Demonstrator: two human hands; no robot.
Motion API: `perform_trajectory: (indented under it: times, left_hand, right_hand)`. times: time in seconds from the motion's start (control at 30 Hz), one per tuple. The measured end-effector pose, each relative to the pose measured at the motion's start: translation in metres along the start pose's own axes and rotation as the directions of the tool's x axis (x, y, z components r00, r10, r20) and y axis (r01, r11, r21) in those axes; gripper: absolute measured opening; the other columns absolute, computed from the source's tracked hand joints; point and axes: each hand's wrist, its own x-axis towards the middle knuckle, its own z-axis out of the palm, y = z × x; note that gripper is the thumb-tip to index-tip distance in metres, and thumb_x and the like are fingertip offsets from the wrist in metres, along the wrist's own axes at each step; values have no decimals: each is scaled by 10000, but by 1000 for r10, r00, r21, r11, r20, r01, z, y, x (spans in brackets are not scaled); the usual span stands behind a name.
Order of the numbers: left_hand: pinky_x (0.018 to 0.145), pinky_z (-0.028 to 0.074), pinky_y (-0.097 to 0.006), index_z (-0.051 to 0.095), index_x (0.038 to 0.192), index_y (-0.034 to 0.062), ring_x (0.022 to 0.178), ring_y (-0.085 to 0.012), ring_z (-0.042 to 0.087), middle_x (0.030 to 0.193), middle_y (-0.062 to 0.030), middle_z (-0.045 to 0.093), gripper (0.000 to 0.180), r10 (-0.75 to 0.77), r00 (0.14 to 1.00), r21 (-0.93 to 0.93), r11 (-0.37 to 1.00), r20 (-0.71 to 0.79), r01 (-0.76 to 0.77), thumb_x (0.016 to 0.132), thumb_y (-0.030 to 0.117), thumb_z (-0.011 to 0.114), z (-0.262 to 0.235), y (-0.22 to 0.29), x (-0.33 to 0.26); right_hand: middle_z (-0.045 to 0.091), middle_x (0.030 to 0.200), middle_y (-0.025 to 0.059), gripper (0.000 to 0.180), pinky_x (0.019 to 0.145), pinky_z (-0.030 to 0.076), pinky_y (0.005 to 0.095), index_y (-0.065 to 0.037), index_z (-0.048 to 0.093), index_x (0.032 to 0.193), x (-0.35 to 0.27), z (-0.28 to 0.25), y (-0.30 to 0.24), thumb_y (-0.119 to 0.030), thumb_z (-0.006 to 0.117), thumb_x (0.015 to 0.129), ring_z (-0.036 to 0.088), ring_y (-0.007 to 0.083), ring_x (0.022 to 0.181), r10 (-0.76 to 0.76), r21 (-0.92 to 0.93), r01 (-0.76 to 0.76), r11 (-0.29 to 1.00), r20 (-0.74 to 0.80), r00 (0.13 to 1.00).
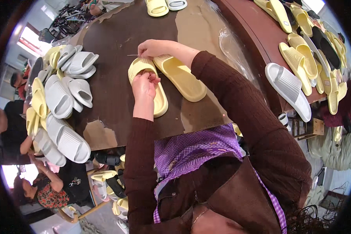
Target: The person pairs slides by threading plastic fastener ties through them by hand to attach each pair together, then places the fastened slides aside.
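Note:
Two pale yellow slippers lie side by side before me on the brown table, toes pointing away. My left hand (143, 87) is closed at the foot opening of the left yellow slipper (160, 104), its fingers curled against the strap's edge. At the toe end my right hand (155, 48) reaches across with its fingers pinched together. A thin pale strand (132, 55) sticks out to the left from them; whether it is thread, wire or a tie is too fine to tell. Touching the left one, the right yellow slipper (187, 84) rests partly under my right wrist.
Grey slippers (60, 97) and yellow ones are heaped along the table's left edge. More slippers (300, 58) cover a reddish table (257, 43) at right. A yellow slipper (157, 7) and a grey one stand at the far edge. Another person (46, 183) is at lower left.

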Motion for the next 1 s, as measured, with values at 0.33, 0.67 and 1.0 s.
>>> perform_trajectory:
  times: [0.33,0.67,1.0]
  left_hand:
    - [470,518,-332,513,861,-28,508,-200,549,685,-103,545,124,10,1000,-43,999,30,-9,786,-34,414,-3,-1,-3]
    - [494,509,-301,526,937,-30,583,-183,569,767,-109,558,147,-38,991,16,999,128,36,836,17,431,-3,9,-22]
    - [549,449,-210,566,1045,-47,643,-93,538,887,-68,608,246,596,554,501,274,582,-821,864,113,525,40,17,-21]
  right_hand:
    - [616,855,172,142,715,456,397,-51,576,909,-5,3,7,-129,509,812,584,343,828,-193,-345,154,926,-79,978]
    - [603,813,179,118,687,456,391,-40,555,882,-55,-19,11,-119,497,818,583,335,787,-9,-354,-130,926,-366,931]
    - [620,740,106,83,658,483,323,-38,592,846,-112,-7,22,-89,569,786,590,172,701,53,45,-30,999,-724,688]
